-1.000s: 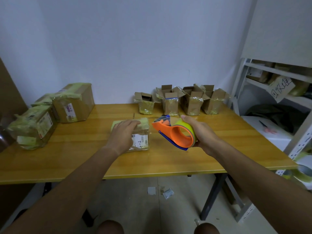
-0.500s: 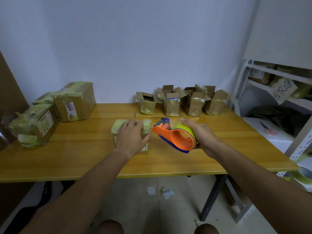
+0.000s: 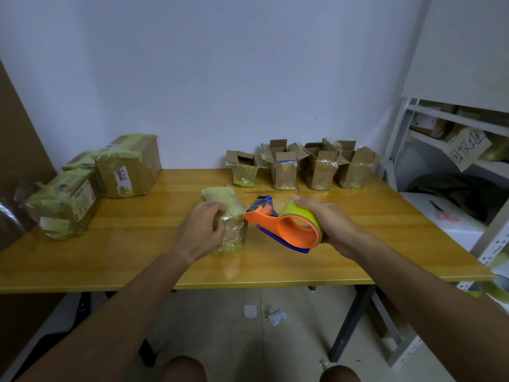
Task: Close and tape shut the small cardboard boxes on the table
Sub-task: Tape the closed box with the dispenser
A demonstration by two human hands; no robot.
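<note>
While the left hand (image 3: 202, 228) grips the small box (image 3: 224, 216) at table centre, the right hand (image 3: 327, 223) holds the tape dispenser (image 3: 286, 224) at the box's 3 o'clock — mid-taping, I judge. Next the dispenser's front end must meet the box wall squarely. At 1 o'clock, four open boxes (image 3: 303, 166) wait — contents hidden.

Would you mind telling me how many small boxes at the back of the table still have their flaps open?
4, in a row along the wall: leftmost open box, second open box, third open box, rightmost open box. None appears hidden.
</note>
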